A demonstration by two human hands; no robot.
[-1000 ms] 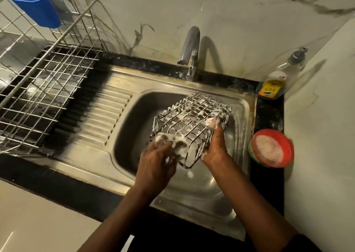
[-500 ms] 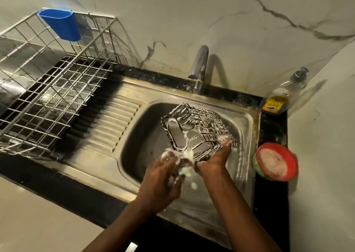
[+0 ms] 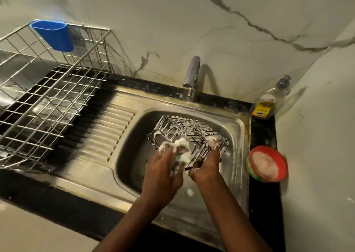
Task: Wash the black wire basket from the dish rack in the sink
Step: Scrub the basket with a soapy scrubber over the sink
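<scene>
Black wire basket (image 3: 192, 129), foam-coated, gripped by curled right hand (image 3: 207, 168) over steel sink (image 3: 134, 138); left hand (image 3: 163, 173) clutches sudsy scrubber (image 3: 182, 149).

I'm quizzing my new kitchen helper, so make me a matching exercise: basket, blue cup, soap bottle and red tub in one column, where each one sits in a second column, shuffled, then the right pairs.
Things
1. basket
2. blue cup
3. soap bottle
4. red tub

Places
A. hung on the rack's back rim
B. back right corner, against the wall
C. held in the sink, foamy
D. just right of the sink, nearer the front, open

Pairs: 1-C, 2-A, 3-B, 4-D
</scene>
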